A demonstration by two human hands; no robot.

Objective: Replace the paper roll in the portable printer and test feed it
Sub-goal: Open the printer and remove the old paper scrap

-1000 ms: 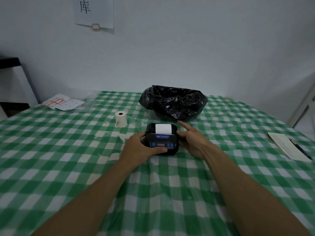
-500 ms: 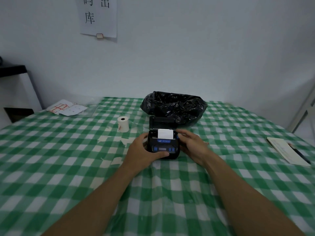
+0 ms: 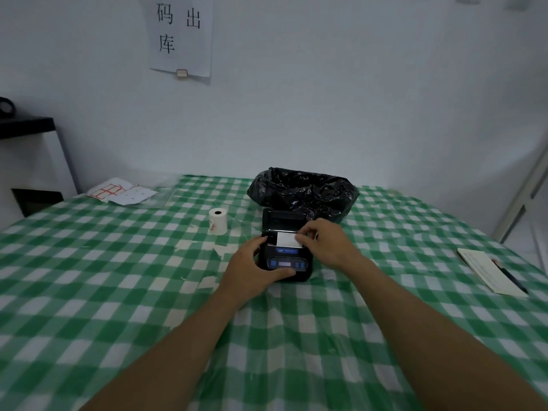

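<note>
Looks like a stockroom or warehouse office: checked green cloth (image 3: pixel 89 292) over the work table, paper sign (image 3: pixel 181 34) with Chinese characters at 11 o'clock, label sheets (image 3: pixel 121 192) at 10, notebook (image 3: pixel 489 271) at 3, bin bag (image 3: pixel 302 191) at 12.

A white paper sheet (image 3: pixel 181 37) on the wall bore large black characters: 码 and 出 above, 库 below. Red marks on the spare paper roll (image 3: pixel 218 221) were too small to read.
</note>
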